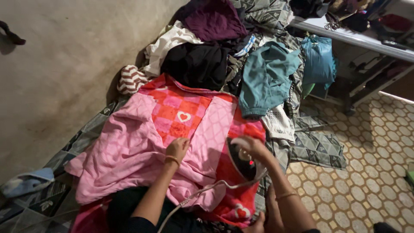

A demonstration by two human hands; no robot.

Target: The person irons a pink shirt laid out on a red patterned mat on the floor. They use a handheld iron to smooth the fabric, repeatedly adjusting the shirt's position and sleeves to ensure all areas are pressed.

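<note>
Gripping an iron [244, 160], the right hand [252, 146] holds it on a pink cloth [129, 146]; the left hand [177, 149] presses flat, fingers loose, on the cloth.

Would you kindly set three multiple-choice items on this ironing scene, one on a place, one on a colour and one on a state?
1. Where does the left hand rest?
A. on the pink garment
B. on the tiled floor
C. on the shelf

2. What colour is the garment lying beyond the iron?
A. yellow
B. teal
C. white

3. How does the right hand stand?
A. open and flat
B. closed on the iron's handle
C. holding a hanger

Answers: 1 A, the palm presses the pink cloth; 2 B, the spread top is teal; 3 B, its fingers wrap the handle.
</note>
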